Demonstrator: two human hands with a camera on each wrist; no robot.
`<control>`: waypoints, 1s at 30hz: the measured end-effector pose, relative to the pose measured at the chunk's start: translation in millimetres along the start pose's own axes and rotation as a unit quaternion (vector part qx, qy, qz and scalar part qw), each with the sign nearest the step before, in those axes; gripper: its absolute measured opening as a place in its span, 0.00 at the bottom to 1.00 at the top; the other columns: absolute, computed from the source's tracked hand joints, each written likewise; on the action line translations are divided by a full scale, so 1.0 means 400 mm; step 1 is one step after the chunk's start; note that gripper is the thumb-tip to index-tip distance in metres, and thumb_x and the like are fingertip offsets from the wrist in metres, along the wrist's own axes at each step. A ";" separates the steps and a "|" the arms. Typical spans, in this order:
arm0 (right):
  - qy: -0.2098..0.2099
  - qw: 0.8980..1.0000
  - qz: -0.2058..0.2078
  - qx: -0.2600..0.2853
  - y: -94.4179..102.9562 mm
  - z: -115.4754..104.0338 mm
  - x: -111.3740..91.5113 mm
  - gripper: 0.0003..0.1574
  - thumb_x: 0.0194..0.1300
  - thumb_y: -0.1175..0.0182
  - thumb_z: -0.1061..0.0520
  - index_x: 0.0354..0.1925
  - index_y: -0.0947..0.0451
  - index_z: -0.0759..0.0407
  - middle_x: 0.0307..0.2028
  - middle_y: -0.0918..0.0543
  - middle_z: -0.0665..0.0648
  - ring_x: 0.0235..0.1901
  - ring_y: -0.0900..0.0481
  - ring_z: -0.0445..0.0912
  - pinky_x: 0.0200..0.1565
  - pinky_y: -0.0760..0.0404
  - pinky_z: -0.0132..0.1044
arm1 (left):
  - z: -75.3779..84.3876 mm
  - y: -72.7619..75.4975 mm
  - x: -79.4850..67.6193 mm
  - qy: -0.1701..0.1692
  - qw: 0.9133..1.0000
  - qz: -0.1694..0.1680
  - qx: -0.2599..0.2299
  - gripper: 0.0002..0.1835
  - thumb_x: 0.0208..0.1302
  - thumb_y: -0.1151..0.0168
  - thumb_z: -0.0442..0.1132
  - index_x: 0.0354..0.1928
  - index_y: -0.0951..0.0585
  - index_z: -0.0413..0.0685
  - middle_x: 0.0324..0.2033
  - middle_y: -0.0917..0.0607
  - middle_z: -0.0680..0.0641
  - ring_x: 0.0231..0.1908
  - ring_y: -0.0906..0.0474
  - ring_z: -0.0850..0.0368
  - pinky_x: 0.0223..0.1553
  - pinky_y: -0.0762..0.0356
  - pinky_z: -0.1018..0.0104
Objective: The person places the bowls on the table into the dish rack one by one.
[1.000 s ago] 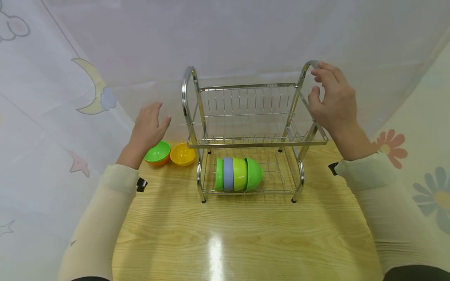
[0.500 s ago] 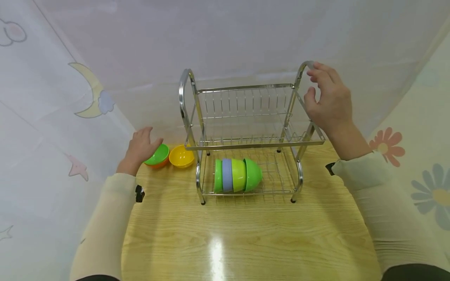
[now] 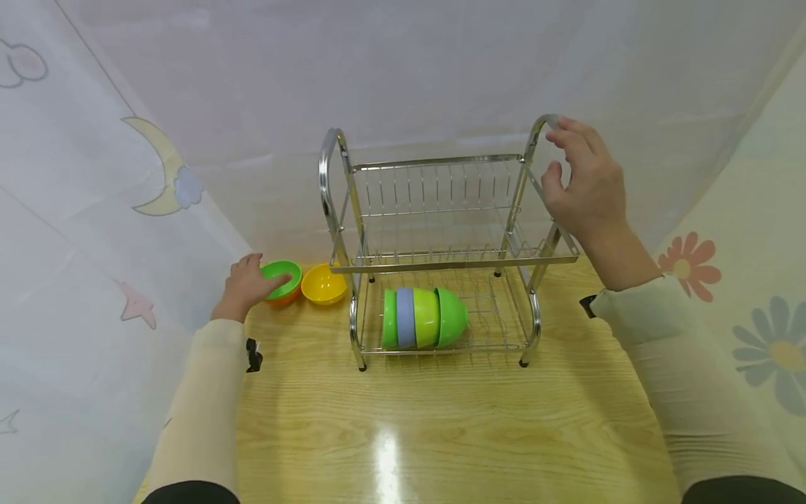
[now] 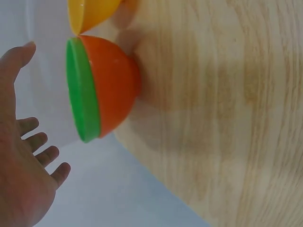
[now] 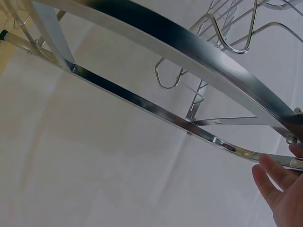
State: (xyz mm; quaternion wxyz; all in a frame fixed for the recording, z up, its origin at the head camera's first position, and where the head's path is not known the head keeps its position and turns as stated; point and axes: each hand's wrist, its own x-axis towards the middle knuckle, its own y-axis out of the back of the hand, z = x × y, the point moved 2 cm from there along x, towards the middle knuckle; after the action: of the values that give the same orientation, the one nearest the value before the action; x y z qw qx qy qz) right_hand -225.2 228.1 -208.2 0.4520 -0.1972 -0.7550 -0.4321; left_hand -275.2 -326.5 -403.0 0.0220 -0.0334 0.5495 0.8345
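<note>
My left hand (image 3: 244, 285) hovers at the near left of a green bowl (image 3: 286, 269), fingers spread and thumb over its rim. In the left wrist view that bowl sits nested in an orange bowl (image 4: 113, 85), with the palm apart from both. A yellow bowl (image 3: 324, 285) stands beside them. At the right end of a two-tier metal dish rack (image 3: 466, 264), my right hand (image 3: 592, 185) is raised with loosely bent fingers. Its fingertips lie at the curved top bar (image 5: 236, 150) and seem to touch it; the thumb is apart.
On the rack's lower tier lie nested bowls on their sides: a green bowl (image 3: 452, 318), a lime bowl (image 3: 426, 318), a blue bowl (image 3: 406, 318) and another green one. Wooden table (image 3: 453, 420) extends in front. Printed curtains (image 3: 403, 77) hang behind and at both sides.
My left hand has come down and toward the green bowl, from above and behind it to its rim. The right hand has stayed by the rack's top bar. The view has shifted slightly.
</note>
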 end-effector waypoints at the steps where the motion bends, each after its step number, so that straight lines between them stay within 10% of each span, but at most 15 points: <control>1: 0.000 1.000 -0.002 0.000 0.002 0.000 0.000 0.23 0.66 0.48 0.65 0.58 0.21 0.68 0.64 0.21 0.60 0.45 0.18 0.61 0.37 0.20 0.56 | -0.004 -0.006 0.003 0.005 1.000 -0.002 -0.002 0.58 0.66 0.44 0.70 0.77 0.51 0.29 0.74 0.50 0.24 0.72 0.54 0.22 0.67 0.50 0.24; 30: 0.020 1.000 -0.007 -0.006 0.003 -0.007 -0.005 0.21 0.71 0.50 0.62 0.57 0.23 0.69 0.65 0.23 0.62 0.52 0.17 0.58 0.45 0.16 0.58 | -0.044 -0.087 -0.002 0.080 0.996 -0.032 -0.020 0.74 0.54 0.36 0.74 0.76 0.66 0.27 0.72 0.55 0.18 0.70 0.55 0.20 0.66 0.47 0.24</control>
State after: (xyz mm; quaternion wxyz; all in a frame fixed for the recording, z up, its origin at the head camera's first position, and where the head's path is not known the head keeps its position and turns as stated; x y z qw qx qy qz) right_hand -222.1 226.6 -208.7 0.4626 -0.1858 -0.7448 -0.4436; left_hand -271.1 -328.9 -441.6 0.0042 -0.1183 0.5315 0.8388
